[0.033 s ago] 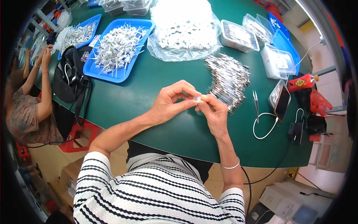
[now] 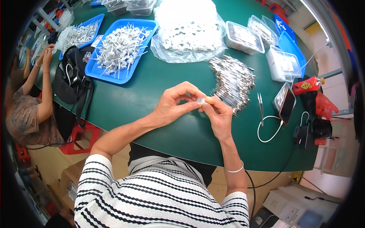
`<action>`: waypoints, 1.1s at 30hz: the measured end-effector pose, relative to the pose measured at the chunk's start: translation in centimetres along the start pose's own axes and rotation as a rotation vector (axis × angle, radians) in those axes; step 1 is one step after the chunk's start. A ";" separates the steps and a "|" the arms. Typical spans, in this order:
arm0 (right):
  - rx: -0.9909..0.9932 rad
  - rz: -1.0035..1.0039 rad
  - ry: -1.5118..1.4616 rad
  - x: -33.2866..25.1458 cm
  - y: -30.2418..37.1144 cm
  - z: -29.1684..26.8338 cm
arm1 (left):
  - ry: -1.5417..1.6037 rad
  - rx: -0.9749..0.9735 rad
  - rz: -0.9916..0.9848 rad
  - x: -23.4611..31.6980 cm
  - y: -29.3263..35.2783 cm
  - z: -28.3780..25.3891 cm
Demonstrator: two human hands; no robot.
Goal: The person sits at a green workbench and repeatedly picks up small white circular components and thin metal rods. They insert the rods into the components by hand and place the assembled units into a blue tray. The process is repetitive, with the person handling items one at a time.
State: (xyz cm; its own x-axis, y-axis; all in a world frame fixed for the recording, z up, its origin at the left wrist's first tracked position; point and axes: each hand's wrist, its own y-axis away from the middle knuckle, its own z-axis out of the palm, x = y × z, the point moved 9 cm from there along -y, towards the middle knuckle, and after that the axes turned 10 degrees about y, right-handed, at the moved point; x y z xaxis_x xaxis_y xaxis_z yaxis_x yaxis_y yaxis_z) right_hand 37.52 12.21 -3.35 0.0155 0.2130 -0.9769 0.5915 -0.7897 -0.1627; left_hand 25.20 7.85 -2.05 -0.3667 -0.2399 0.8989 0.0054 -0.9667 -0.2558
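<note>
Between the fingertips of both hands sits a small white plastic piece [image 2: 201, 100], held above the table's front part. My left hand [image 2: 175, 102] pinches it from the left with thumb and forefinger. From the right, my right hand [image 2: 218, 116] closes on the same piece with thumb and forefinger; its finer shape is hidden by the fingers. Just beyond my right hand lies a heap of thin metal-and-white rods [image 2: 234, 81]. Behind it, an open clear plastic bag [image 2: 167, 55] holds many white plastic caps [image 2: 190, 36].
On the green table [image 2: 159, 148], a blue tray [image 2: 88, 70] of white stemmed parts stands left, near a black bag [image 2: 66, 83]. To the right are clear boxes [image 2: 243, 36], tweezers [image 2: 260, 108], a phone [image 2: 288, 106] and its white cable [image 2: 264, 141]. Another person [image 2: 32, 110] sits far left.
</note>
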 end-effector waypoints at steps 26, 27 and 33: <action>0.111 -0.037 0.106 -0.2 0.7 0.7 | 0.327 0.128 -0.357 -3.4 0.6 -1.4; 0.097 -0.013 0.099 0.1 0.7 0.8 | 0.326 0.135 -0.371 -3.5 0.6 -1.5; 0.182 -0.248 0.644 -4.8 1.0 -2.2 | -0.040 0.272 -0.040 3.1 0.1 -6.3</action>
State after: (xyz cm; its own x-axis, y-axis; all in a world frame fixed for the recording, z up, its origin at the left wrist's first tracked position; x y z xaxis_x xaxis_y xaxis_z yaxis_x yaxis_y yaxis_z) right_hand 39.81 11.67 1.45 0.4045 0.6520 -0.6414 0.4962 -0.7455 -0.4449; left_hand 18.15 7.61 -1.53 -0.3346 -0.1994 0.9210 0.2433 -0.9625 -0.1200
